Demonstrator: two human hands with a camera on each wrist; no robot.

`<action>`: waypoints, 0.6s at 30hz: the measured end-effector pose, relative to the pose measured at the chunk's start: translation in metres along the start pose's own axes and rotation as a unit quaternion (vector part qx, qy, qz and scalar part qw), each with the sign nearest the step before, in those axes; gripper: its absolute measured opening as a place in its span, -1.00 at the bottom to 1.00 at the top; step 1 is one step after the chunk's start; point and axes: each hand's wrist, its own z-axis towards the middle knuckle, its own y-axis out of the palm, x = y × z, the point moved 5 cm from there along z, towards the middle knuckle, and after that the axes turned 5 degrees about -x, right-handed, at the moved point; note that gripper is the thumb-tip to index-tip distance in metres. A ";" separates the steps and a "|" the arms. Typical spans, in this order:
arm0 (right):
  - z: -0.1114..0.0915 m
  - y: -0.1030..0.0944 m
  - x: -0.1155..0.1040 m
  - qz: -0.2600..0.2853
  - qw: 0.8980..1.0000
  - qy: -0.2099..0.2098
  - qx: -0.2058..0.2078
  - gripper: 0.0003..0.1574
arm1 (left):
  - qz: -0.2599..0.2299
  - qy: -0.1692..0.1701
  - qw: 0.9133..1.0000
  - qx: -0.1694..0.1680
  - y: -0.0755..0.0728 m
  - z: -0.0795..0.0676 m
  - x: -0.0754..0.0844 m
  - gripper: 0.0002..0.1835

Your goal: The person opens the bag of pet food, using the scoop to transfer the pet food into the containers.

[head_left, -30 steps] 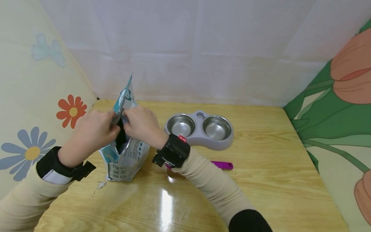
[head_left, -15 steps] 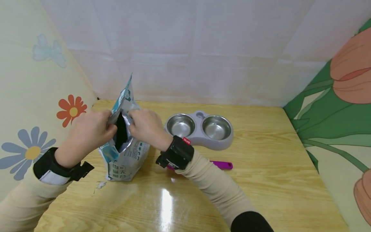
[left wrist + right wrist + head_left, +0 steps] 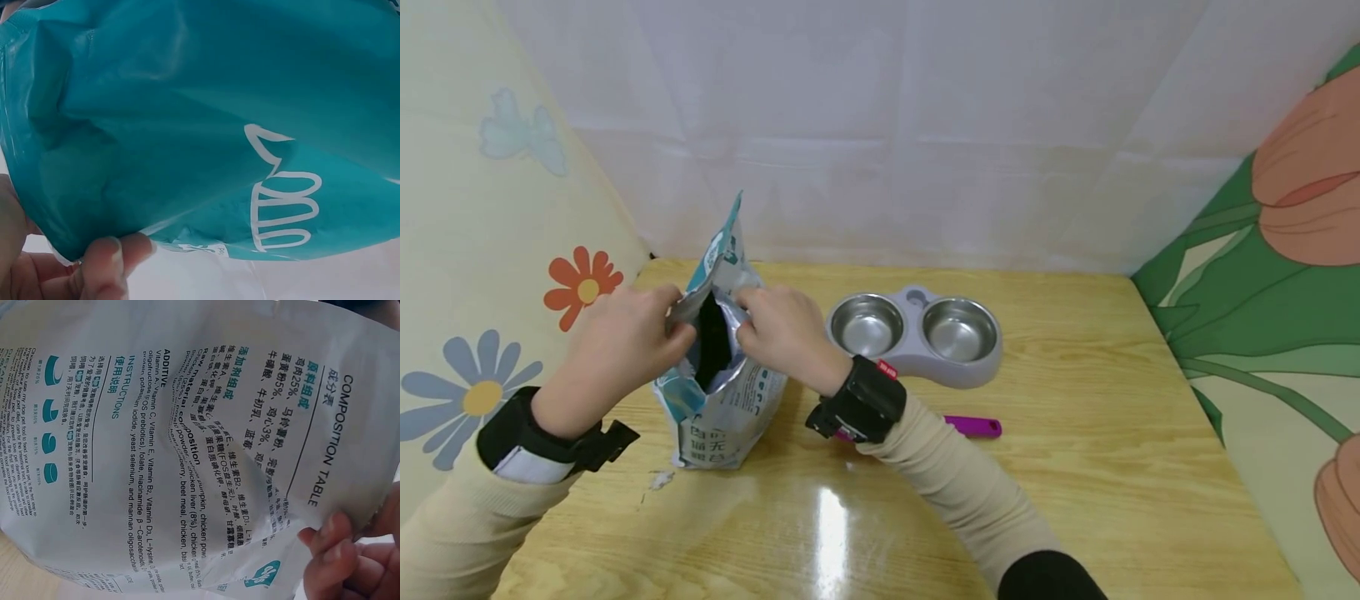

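A teal and white pet food bag (image 3: 730, 417) stands upright on the left of the table, its mouth spread wide over a dark inside. My left hand (image 3: 628, 346) pinches the left edge of that mouth. Opposite it, my right hand (image 3: 786, 329) grips the right edge. In the left wrist view, fingertips (image 3: 103, 262) curl over the rim of the teal face. On the white printed side, seen in the right wrist view, the fingers (image 3: 337, 550) of my right hand hold the edge. What lies deep in the bag is too dark to tell.
A grey double pet bowl (image 3: 917, 362) with two steel dishes (image 3: 958, 329) stands behind and right of the bag. A purple handle (image 3: 973, 427) lies partly hidden under my right forearm. Small whitish scraps (image 3: 662, 479) lie in front of the bag on the wooden table (image 3: 1112, 467).
My hands have drawn apart, the left moving left and the right slightly right and down. The bag's mouth has widened between them, while the bag stays in place.
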 end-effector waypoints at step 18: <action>-0.005 -0.001 0.005 0.017 1.000 -0.001 0.001 -0.92 | -0.002 -0.020 1.000 -0.001 -0.001 -0.001 -0.007 -0.90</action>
